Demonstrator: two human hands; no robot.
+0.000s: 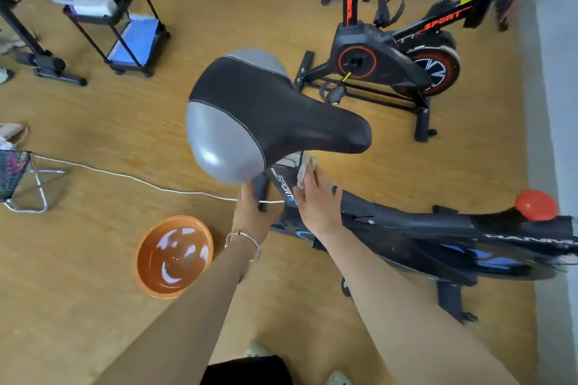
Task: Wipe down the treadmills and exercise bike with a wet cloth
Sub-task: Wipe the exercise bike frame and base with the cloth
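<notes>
Cloth sits beneath my right hand, fingers together pressing it to the exercise bike under the saddle, while my left hand grips a bar, probably for steadiness.

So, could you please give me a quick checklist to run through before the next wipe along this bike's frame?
1. Cloth pressed on the frame under the right hand: ok.
2. Left hand gripping the bar below the seat to steady things: ok.
3. Basin with water close by on the floor: ok.
4. Cable kept away from the frame: not ok, it runs across the floor right up to it.
5. Cloth wet enough: cannot tell.
</notes>
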